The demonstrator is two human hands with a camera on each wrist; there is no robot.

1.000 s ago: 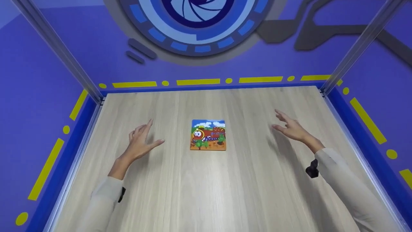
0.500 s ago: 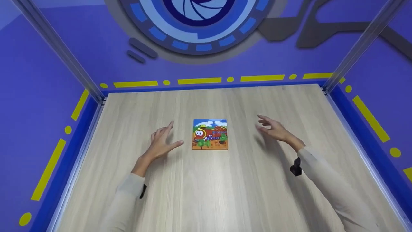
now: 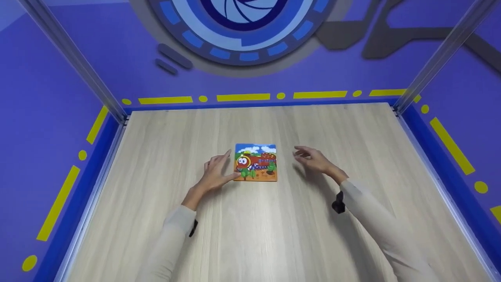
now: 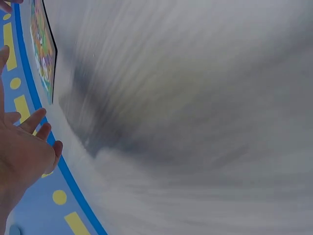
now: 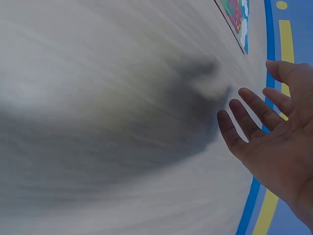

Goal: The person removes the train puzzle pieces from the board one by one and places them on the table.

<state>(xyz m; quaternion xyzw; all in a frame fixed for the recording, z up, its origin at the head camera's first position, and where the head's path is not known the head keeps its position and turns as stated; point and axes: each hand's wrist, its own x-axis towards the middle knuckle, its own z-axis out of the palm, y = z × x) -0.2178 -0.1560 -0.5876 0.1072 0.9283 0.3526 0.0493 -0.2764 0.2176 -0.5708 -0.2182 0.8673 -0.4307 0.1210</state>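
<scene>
Both hands are flanking the train puzzle board mid-bench.
Left hand, fingers spread, is nearly touching its left edge; right hand is hovering spread, apart. An uneven pinch might skid the flat board.

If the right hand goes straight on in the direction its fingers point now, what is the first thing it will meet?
Most likely the train puzzle. The right hand is open, fingers pointing left toward the puzzle's right edge, with only bare table between them. Its height above the table is unclear, so it might pass over the puzzle.
</scene>
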